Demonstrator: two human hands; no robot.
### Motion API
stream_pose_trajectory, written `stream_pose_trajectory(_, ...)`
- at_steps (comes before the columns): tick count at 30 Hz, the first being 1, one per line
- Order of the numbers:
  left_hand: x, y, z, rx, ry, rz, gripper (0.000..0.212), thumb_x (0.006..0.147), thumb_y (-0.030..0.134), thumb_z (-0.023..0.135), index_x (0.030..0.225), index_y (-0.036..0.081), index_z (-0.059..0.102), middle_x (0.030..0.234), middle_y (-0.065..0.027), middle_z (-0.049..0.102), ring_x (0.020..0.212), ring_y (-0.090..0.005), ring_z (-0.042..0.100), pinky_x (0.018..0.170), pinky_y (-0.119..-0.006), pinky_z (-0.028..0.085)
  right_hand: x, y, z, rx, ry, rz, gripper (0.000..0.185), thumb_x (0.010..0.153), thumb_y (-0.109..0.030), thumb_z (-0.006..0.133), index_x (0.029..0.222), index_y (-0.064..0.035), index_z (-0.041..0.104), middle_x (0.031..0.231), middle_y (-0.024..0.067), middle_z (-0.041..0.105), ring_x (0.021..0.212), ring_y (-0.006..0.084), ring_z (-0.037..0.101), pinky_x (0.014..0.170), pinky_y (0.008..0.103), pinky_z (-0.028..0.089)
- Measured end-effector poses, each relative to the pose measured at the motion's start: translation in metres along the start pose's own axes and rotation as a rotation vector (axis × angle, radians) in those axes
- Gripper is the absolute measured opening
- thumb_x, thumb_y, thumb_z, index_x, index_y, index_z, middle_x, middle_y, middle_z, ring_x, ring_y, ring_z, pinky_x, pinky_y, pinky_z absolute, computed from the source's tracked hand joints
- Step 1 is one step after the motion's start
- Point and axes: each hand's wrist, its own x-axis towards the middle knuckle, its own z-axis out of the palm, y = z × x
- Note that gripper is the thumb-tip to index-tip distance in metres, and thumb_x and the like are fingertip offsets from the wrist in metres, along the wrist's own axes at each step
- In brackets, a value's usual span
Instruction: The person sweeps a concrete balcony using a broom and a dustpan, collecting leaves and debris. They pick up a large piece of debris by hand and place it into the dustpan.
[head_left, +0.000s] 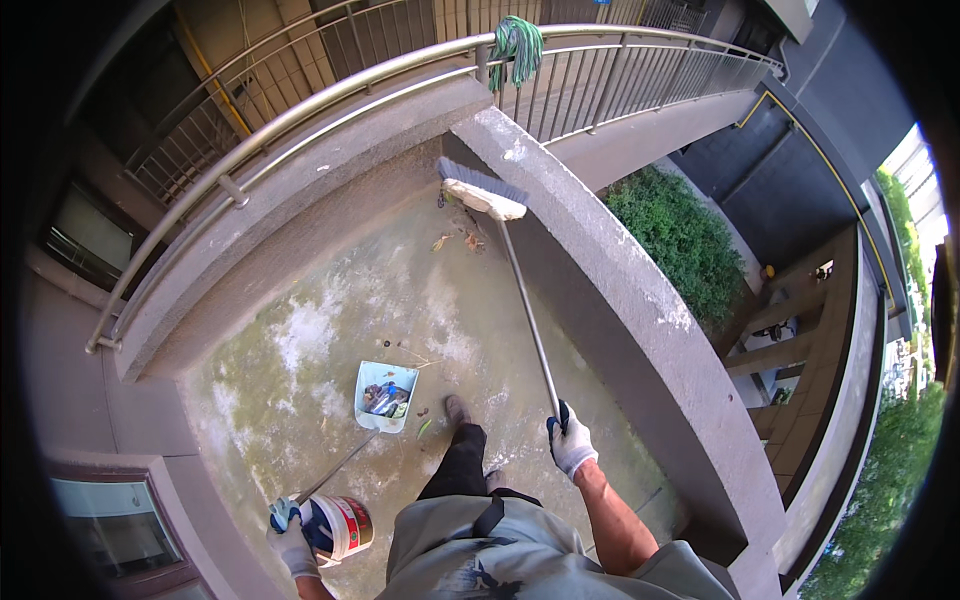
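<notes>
My right hand (573, 444), in a white work glove with dark-coated fingers, grips the metal pole of a broom (486, 196). The broom's grey bristles point up and away, near the far corner of the low wall. My left hand (291, 541), gloved likewise, is closed around the handle end of a long-handled dustpan (362, 409). Inside the light blue pan lies mixed litter (386, 400), some of it plastic-like. A white bucket (351, 529) with a red and dark label stands just beside my left hand, dark contents inside. Whether that hand touches the bucket I cannot tell.
Dry leaves (472, 240) lie below the broom head. Stains and green growth mark the concrete floor (300, 420). A low wall (622, 262) borders the right side. A green string mop head (517, 49) hangs over the metal railing (375, 73). A window (116, 529) is at lower left.
</notes>
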Motion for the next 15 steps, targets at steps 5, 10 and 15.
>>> stream_pose_trajectory(5,0.05,0.013,0.051,0.108,-0.021,0.054,0.041,0.08,-0.004,0.078,0.121,-0.004,0.071,0.108,-0.011,0.075,0.091,-0.0205,0.071,0.087,-0.034,0.057,0.109,-0.05,-0.034,-0.159,0.129,0.028,0.052,0.102,-0.017,0.056,0.153,-0.0107,0.047,0.104,0.0322,0.069,0.094,0.0479,0.071,0.08,0.0495,0.055)
stream_pose_trajectory(10,0.072,0.033,0.096,0.037,-0.007,0.016,0.041,0.081,-0.002,0.077,0.122,-0.003,0.07,0.108,-0.0099,0.075,0.092,-0.0197,0.071,0.083,-0.034,0.057,0.246,-0.092,-0.066,-0.503,0.07,0.12,0.067,0.101,-0.013,0.046,0.164,-0.0054,0.024,0.109,0.0289,0.073,0.102,0.0428,0.073,0.088,0.05,0.057)
stream_pose_trajectory(15,0.07,0.063,0.125,-0.01,-0.044,0.015,0.046,0.081,-0.01,0.071,0.126,-0.004,0.068,0.11,-0.0109,0.074,0.093,-0.0204,0.071,0.083,-0.032,0.057,0.319,-0.114,-0.067,-0.601,-0.014,0.022,0.071,0.1,-0.012,0.045,0.165,-0.0059,0.017,0.112,0.0307,0.072,0.104,0.0445,0.072,0.09,0.0508,0.057)
